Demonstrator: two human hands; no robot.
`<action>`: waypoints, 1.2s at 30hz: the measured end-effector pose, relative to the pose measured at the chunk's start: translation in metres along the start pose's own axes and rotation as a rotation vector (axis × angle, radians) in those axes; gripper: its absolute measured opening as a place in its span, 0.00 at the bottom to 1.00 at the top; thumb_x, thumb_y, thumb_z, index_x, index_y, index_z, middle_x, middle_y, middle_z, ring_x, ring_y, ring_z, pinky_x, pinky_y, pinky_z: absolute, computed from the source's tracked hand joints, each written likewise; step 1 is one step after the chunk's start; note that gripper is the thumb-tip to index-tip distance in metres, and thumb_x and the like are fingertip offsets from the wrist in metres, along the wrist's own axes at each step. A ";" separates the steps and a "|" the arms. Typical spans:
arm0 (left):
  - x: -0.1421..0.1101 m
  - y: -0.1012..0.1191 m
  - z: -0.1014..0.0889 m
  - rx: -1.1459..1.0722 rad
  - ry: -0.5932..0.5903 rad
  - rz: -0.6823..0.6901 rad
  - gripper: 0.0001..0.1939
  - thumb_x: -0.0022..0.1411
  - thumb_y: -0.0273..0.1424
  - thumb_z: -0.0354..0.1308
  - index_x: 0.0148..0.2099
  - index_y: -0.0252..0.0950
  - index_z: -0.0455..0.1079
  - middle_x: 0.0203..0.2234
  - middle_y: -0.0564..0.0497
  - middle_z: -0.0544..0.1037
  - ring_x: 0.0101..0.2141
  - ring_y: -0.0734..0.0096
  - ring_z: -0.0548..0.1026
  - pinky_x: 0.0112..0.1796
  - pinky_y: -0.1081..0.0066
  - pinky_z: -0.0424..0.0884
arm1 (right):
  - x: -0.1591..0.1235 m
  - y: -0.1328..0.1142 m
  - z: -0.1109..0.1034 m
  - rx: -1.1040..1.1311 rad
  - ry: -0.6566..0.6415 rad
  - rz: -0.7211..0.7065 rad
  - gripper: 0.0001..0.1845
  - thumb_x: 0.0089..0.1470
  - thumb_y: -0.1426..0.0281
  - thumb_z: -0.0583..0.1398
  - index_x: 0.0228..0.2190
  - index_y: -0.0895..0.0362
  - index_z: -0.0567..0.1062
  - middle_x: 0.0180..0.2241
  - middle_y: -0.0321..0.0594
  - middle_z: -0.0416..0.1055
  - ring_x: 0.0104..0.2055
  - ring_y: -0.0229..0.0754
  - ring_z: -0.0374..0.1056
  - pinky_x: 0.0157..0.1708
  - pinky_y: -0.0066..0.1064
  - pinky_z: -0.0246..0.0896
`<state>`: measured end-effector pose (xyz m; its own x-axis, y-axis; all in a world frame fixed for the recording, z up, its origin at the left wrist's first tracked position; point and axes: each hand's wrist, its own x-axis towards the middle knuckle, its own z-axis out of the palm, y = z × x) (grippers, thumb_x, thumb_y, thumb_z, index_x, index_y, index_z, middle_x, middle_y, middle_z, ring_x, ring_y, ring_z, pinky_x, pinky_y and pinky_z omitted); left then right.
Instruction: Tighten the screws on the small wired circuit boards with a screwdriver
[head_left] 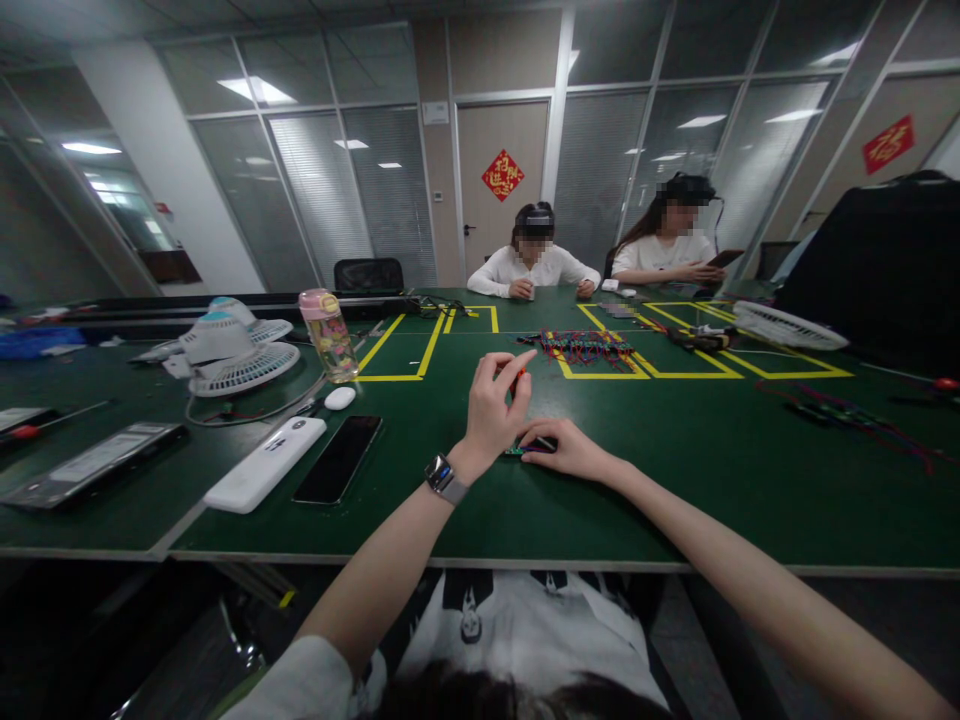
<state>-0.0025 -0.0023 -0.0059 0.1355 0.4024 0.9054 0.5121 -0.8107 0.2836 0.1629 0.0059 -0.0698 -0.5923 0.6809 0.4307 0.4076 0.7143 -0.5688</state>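
Observation:
My left hand (pixel 499 400), with a watch (pixel 444 478) on its wrist, is raised just above the table. Its thumb and fingers are bent around a small red and black object (pixel 522 374), mostly hidden by the fingers, so its kind is unclear. Low on the table and close by, my right hand (pixel 566 450) grips a small green circuit board (pixel 514 451). Dark wires show by its fingers, and the hand covers most of the board. Farther back lies a pile of circuit boards with red and blue wires (pixel 589 348).
On the left are a white power bank (pixel 266 465), a black phone (pixel 337 460), a white earbud case (pixel 340 398), a bottle (pixel 330 335) and fans (pixel 244 365). More wired boards (pixel 847 410) lie right. Two people (pixel 534 255) sit across the green table (pixel 675 510).

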 end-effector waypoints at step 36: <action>0.000 -0.007 -0.003 0.256 -0.105 0.246 0.18 0.67 0.29 0.45 0.58 0.32 0.61 0.42 0.43 0.74 0.42 0.65 0.70 0.43 0.65 0.66 | 0.000 0.003 0.002 0.006 0.011 -0.003 0.06 0.49 0.67 0.64 0.30 0.56 0.79 0.39 0.43 0.76 0.42 0.44 0.73 0.46 0.36 0.66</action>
<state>-0.0084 0.0025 -0.0068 0.3608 0.2612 0.8953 0.6474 -0.7611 -0.0388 0.1624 0.0077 -0.0724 -0.5861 0.6804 0.4399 0.4019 0.7156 -0.5714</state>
